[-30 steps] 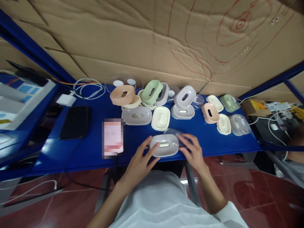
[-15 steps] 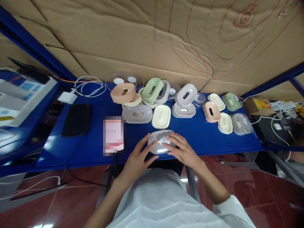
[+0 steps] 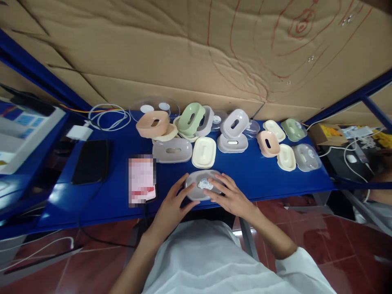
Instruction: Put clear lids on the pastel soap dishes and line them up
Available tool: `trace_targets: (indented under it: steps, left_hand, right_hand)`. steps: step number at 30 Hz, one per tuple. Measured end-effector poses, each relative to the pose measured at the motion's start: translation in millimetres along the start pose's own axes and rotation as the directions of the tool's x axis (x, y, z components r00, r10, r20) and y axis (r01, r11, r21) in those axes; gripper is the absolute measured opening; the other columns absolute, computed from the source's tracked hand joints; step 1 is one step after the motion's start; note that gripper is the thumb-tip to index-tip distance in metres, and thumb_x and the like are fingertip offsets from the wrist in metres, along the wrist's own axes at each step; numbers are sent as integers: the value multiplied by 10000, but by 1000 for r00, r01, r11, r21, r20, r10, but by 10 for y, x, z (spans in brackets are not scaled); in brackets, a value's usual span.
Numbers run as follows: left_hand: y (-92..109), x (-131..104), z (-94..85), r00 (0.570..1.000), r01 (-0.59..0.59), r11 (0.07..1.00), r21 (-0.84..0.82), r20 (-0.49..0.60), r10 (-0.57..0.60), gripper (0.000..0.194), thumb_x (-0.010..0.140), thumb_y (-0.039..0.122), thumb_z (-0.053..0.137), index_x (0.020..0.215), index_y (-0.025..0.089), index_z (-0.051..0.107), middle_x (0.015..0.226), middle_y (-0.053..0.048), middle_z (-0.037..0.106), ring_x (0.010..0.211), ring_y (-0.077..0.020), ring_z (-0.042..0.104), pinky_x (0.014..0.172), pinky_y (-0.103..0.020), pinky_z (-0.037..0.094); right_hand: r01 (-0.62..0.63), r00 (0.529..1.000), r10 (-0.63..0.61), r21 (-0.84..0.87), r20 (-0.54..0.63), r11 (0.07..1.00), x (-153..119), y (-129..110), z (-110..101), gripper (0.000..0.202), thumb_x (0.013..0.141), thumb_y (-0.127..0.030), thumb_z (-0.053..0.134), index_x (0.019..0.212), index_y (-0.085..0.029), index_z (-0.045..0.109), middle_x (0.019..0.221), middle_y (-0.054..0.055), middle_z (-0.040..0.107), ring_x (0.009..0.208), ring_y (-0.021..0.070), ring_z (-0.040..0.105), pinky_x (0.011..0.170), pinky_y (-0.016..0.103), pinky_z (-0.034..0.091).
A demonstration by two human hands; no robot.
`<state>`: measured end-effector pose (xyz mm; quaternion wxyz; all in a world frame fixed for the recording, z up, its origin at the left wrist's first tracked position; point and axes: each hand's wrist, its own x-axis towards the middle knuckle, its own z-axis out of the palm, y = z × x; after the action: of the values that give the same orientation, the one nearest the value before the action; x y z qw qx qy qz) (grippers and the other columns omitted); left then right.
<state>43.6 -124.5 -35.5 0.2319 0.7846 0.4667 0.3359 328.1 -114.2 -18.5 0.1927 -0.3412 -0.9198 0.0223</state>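
With the slotted grey dish [image 3: 196, 194] as the clock's centre, a phone [image 3: 141, 179] with a blurred-out screen lies at nine o'clock on the blue table [image 3: 121, 204]. The left forearm comes in from seven o'clock, and the left hand [image 3: 171, 204] arches at the dish's left end, fingers open, thumb low by the near edge. The dish sits at the table's near edge under a clear lid [image 3: 206, 183] bearing a white label; a cream lid [image 3: 204, 152] lies at twelve. The right hand [image 3: 233, 199], its forearm from four o'clock, drapes parted, slightly bent fingers over the clear lid's right side. At two lies a peach dish [image 3: 268, 143].
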Motion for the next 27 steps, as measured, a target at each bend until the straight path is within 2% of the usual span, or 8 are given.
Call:
trace_targets:
  steps: [7,10,15,17,19,23,25,27]
  left_hand:
    - [-14,10,-1,1000,-6,1000,6,17,6,508,1018,436,715,1489,302,580,1623,-143,542,1467,-326,604,1164,-521,578]
    - [20,-9,20,997,-21,1000,-10,70,21,521,1024,381,714,1518,327,558,1646,-135,524,1467,-318,606,1128,-494,607]
    - [116,-8,11,993,13,998,-60,115,-6,668,1035,302,696,1639,355,414,1781,-152,324,1489,-319,587,1125,-466,610]
    - [135,4,2,995,30,998,-54,95,-25,648,1051,295,670,1641,353,408,1764,-153,354,1468,-312,608,1119,-465,614]
    - [140,18,5,997,25,999,-31,75,-22,587,1071,287,632,1622,347,437,1708,-140,445,1437,-291,636,1105,-447,625]
    - [121,46,39,998,-24,999,41,59,22,485,1089,298,596,1567,325,518,1600,-112,577,1391,-263,667,1095,-422,634]
    - [106,61,48,996,-48,997,62,73,43,434,1090,306,589,1523,320,569,1576,-102,603,1387,-266,667,1112,-439,624]
    - [94,71,47,993,-73,995,70,93,66,382,1090,308,587,1471,313,617,1568,-97,611,1389,-269,664,1128,-456,614]
  right_hand:
    - [-53,998,52,60,20,997,2,38,-34,629,1001,-271,774,1590,-324,562,1758,105,383,1698,375,145,1318,680,317]
    - [-94,995,87,160,48,983,-20,79,-118,707,992,-322,787,1635,-246,503,1796,173,266,1678,358,245,1296,564,423]
    - [-280,954,289,107,-76,954,-477,220,-276,714,1000,-383,768,1650,-324,479,1749,143,378,1590,350,441,1247,564,493]
    - [-488,844,476,13,-247,873,-886,324,-363,708,995,-426,763,1642,-331,492,1717,148,426,1550,372,495,1224,592,508]
    - [-697,661,600,-73,-450,713,-1372,454,-473,721,971,-507,770,1619,-299,531,1680,170,470,1518,399,527,1217,606,501]
    - [-928,330,644,-112,-690,356,-2245,782,-715,877,902,-750,720,1548,-167,616,1621,258,498,1481,469,535,1201,625,477]
    - [-964,236,659,-88,-714,250,-2508,975,-814,974,868,-852,661,1528,-137,633,1607,283,499,1466,490,538,1184,637,476]
    - [-975,199,685,-72,-701,209,-2651,1173,-887,1031,845,-908,617,1530,-138,631,1616,288,487,1472,489,531,1184,631,471]
